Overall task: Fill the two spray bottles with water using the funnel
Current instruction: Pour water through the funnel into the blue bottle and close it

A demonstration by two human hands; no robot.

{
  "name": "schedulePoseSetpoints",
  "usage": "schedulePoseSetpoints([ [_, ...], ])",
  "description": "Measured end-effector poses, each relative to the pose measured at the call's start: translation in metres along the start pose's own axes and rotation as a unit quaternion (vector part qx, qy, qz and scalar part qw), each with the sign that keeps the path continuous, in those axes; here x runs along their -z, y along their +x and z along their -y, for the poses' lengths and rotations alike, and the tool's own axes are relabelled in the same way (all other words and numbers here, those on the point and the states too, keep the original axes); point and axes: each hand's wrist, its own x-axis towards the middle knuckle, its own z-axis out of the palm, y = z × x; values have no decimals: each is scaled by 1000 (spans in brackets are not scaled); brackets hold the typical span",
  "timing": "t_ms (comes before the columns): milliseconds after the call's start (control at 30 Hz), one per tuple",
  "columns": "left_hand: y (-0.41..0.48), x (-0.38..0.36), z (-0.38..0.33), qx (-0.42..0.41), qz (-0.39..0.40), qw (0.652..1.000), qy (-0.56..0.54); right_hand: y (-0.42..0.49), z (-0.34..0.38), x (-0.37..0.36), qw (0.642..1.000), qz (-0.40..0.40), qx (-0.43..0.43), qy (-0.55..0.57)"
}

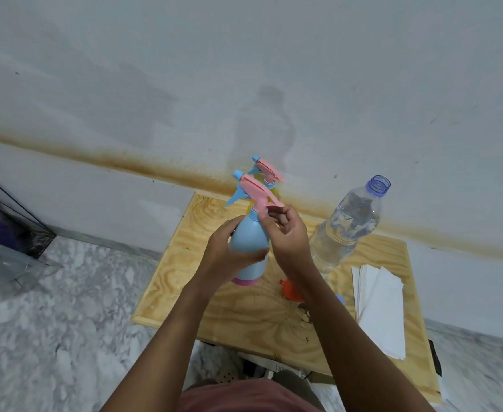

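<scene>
A blue spray bottle (249, 237) with a pink base and a pink-and-blue spray head (253, 190) stands on the wooden table (181, 281). My left hand (229, 248) grips its body. My right hand (285, 230) pinches the pink collar and back of the spray head. Behind it stands a second, yellow spray bottle (266, 173) with the same kind of head. An uncapped clear water bottle (346, 224), partly full, stands at the right. The orange funnel (290, 289) lies on the table, partly hidden by my right forearm.
White paper napkins (381, 307) lie at the table's right side. A small blue cap (340, 300) peeks out beside my right arm. A dark wire basket (9, 221) sits on the marble floor at the left. The wall runs close behind the table.
</scene>
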Motion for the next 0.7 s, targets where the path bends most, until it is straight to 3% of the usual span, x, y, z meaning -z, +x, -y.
schedulePoseSetpoints([
  [133,0,-3,-4,-3,1,1000,-17,-3,0,-7,1000,-9,6,-25],
  [433,0,-2,-10,-4,-10,999,-39,-5,5,-7,998,-33,-24,40],
  [700,0,-5,-18,-11,-13,999,-48,-9,5,-21,998,-65,-14,-11],
])
